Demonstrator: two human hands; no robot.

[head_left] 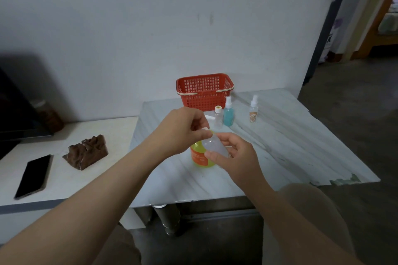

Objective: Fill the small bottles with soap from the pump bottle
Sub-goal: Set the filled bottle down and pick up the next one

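Above counter (301,146) centre: right grip (237,157) curled round small clear bottle (213,145), left grip (183,131) pinching its top, pump bottle (199,157) just behind. No soap inside yet, prob.; three capped bottles (228,112) wait.

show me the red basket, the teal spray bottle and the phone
red basket (204,98): head view, on its front mesh wall
teal spray bottle (228,116): head view, on its teal body below the white sprayer
phone (33,175): head view, on the middle of its dark screen
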